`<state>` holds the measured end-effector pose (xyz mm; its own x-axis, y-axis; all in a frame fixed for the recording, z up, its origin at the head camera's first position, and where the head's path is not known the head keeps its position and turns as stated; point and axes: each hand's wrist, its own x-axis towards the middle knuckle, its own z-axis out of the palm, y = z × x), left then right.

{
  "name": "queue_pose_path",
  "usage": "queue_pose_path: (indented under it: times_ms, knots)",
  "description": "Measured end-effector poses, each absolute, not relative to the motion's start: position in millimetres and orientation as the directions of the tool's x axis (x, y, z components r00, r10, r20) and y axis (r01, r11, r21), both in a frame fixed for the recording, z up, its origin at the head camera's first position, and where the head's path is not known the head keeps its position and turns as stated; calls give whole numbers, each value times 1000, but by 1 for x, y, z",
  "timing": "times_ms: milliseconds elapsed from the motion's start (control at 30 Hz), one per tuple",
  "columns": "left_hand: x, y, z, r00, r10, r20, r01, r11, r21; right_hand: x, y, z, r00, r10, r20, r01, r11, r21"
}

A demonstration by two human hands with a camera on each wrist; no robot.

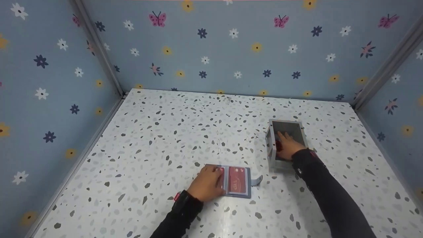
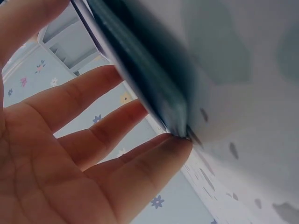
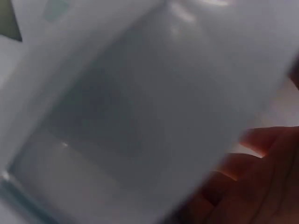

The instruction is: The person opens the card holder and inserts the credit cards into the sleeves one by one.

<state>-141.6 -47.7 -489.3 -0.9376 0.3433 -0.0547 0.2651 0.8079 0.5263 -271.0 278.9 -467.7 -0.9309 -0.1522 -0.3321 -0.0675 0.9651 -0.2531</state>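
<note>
An open card holder (image 1: 248,195) lies on the speckled table, with a red card (image 1: 237,180) behind the clear sleeve of its right side. A strap (image 1: 257,181) sticks out to its right. My left hand (image 1: 206,183) rests across the holder's left side; in the left wrist view its fingertips touch the holder's edge (image 2: 140,88). To the right stands a grey open-topped box (image 1: 286,121). My right hand (image 1: 289,147) reaches down into it, beside a dark red thing (image 1: 279,145) near the left wall. I cannot tell whether the fingers hold that thing.
Flower-patterned panels (image 1: 218,49) enclose the table (image 1: 172,132) at the back and on both sides. The box's translucent wall (image 3: 126,116) fills most of the right wrist view. A red tag (image 1: 177,196) shows at my left cuff.
</note>
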Motion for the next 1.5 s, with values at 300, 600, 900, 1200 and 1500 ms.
queue_pose_path:
  times_ms: [300,600,900,1200,1500]
  knots:
    - [-141,-49,-488,-932,357,-65,273,809,521,-270,280,-468,-950,-182,-252,-116,960,-256]
    - [-141,-48,-489,-934,348,-76,264,819,510,-270,278,-463,-963,-157,-217,-114,973,-200]
    - [-141,-47,-489,-937,338,-83,250,819,517,-271,278,-462,-980,-110,-164,-81,981,-174]
    - [-140,-48,-490,-931,363,-33,298,811,504,-269,279,-449,-987,-133,-86,-115,975,-189]
    - [-141,-48,-491,-933,356,-45,285,812,510,-263,291,-426,-973,-167,-160,-100,928,-360]
